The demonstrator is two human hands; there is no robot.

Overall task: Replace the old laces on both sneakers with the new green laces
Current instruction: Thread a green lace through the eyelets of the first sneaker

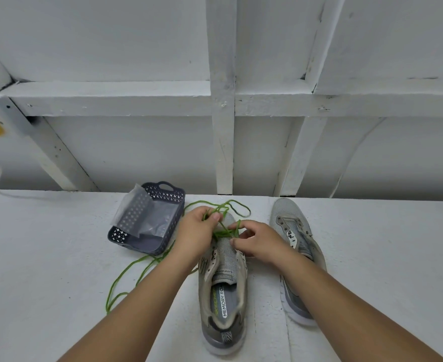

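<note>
At frame centre, the left hand [197,231] and right hand [257,241] each pinch the green lace [224,232], threaded only through the near sneaker's [224,288] toe eyelets. The right-side sneaker [293,231] sits laceless.

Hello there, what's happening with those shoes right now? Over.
Left hand and right hand both pinching green lace over near sneaker. Far sneaker unlaced. Basket beside, nothing blocking.
</note>
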